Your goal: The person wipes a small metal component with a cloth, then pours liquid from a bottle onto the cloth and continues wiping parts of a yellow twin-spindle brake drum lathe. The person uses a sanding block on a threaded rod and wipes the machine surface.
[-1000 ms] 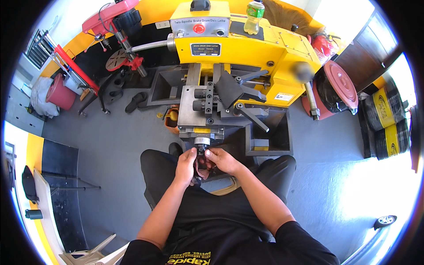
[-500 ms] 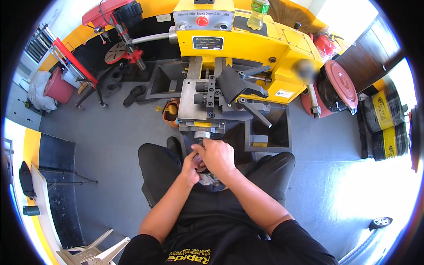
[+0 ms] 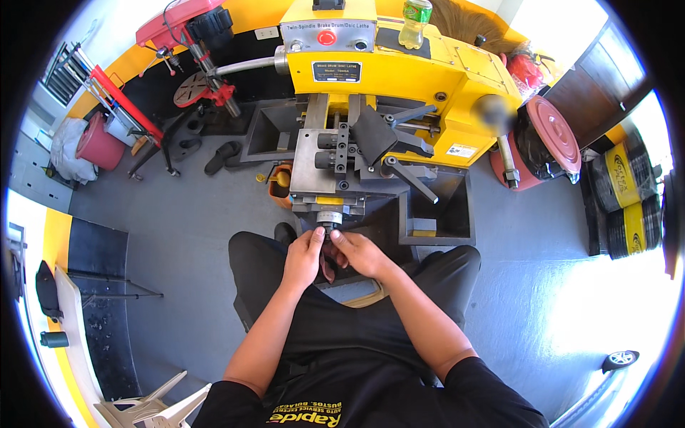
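Between my knees is the front of a yellow brake lathe point(image 3: 399, 75), its metal slide point(image 3: 308, 170) ending in a silver graduated dial collar point(image 3: 329, 217). Just below that collar is a dark knob point(image 3: 328, 227). My left hand point(image 3: 303, 258) pinches it from the left, thumb on top. From the other side my right hand point(image 3: 360, 255) closes on it, thumb close to the left one. Both sets of fingertips are partly hidden underneath. Below the hands shows a reddish-brown piece point(image 3: 327, 269) whose kind I cannot make out.
A tool holder point(image 3: 341, 155) with clamp levers point(image 3: 414, 182) rises from the slide. Dark trays point(image 3: 457, 232) flank the lathe's base. An orange container point(image 3: 280, 187) stands left of the slide, and a green-labelled bottle point(image 3: 414, 25) on top. A red drill press point(image 3: 187, 28) is at the back left.
My hands were overlapped, right over left, with greyish material below them. They have separated to either side of the knob, thumbs now near each other. The greyish material no longer shows.
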`<action>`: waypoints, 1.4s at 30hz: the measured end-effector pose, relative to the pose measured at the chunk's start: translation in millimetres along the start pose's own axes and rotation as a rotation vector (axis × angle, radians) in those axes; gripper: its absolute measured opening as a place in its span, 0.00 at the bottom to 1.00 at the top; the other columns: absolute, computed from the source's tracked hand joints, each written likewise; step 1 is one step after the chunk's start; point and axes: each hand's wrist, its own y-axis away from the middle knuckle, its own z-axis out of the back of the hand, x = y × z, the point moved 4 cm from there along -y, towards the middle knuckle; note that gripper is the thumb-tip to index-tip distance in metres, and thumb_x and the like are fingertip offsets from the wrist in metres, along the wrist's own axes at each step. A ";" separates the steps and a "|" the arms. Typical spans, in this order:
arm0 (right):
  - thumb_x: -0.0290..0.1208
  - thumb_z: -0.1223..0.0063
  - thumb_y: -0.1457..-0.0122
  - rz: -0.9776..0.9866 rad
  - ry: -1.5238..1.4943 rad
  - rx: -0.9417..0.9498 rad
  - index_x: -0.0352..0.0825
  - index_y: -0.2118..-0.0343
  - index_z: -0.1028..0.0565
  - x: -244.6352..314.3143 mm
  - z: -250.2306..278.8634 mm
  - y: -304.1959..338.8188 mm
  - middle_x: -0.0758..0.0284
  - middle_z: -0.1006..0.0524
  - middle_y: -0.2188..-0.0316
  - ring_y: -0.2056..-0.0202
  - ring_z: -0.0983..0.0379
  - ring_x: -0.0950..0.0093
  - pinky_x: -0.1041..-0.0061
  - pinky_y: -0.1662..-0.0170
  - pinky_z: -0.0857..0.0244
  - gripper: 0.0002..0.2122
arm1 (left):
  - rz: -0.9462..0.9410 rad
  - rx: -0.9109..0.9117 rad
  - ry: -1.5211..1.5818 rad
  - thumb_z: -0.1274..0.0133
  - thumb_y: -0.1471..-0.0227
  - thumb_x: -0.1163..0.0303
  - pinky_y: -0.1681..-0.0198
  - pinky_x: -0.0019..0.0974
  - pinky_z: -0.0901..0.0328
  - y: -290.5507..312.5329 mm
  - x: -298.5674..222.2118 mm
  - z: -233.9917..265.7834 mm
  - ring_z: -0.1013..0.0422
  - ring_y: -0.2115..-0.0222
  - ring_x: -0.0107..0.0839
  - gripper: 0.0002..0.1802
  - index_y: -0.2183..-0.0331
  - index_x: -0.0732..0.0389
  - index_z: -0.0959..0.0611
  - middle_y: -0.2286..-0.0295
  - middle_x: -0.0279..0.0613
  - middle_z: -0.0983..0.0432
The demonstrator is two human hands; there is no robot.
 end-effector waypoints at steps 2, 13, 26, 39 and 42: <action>0.57 0.56 0.22 0.045 0.107 0.035 0.27 0.69 0.21 4.6 -6.9 -1.0 0.58 0.20 0.77 0.73 0.21 0.61 0.60 0.63 0.26 0.32 | -0.059 -0.012 -0.083 0.56 0.23 0.45 0.70 0.42 0.30 -2.6 3.0 2.1 0.22 0.77 0.33 0.33 0.66 0.66 0.17 0.78 0.43 0.19; 0.55 0.53 0.27 0.067 1.005 -0.203 0.33 0.72 0.13 82.0 -17.8 19.6 0.54 0.14 0.73 0.68 0.13 0.53 0.56 0.63 0.20 0.29 | 0.228 0.117 0.848 0.52 0.27 0.37 0.71 0.32 0.40 -3.1 52.7 -25.1 0.32 0.77 0.25 0.30 0.66 0.54 0.17 0.75 0.31 0.26; 0.56 0.49 0.28 0.078 0.959 -0.049 0.33 0.71 0.14 89.8 -3.5 14.7 0.55 0.13 0.68 0.63 0.13 0.58 0.58 0.59 0.21 0.28 | 0.327 0.131 0.904 0.53 0.26 0.41 0.76 0.34 0.39 -4.5 41.3 -30.3 0.32 0.79 0.26 0.27 0.67 0.52 0.18 0.77 0.31 0.25; 0.56 0.56 0.21 -0.013 -0.063 0.173 0.30 0.64 0.24 0.1 -2.6 -6.3 0.69 0.24 0.75 0.72 0.27 0.76 0.72 0.65 0.30 0.28 | -0.117 -0.014 -0.192 0.48 0.28 0.48 0.64 0.47 0.29 -2.2 -2.0 13.9 0.20 0.70 0.52 0.26 0.61 0.64 0.15 0.72 0.52 0.17; 0.55 0.55 0.21 -0.031 -0.130 0.196 0.31 0.64 0.24 -5.3 -5.2 -8.6 0.71 0.27 0.76 0.73 0.31 0.78 0.73 0.66 0.32 0.27 | -0.181 0.011 -0.213 0.49 0.24 0.54 0.67 0.35 0.30 -8.7 5.1 18.8 0.23 0.73 0.26 0.24 0.62 0.67 0.17 0.71 0.41 0.17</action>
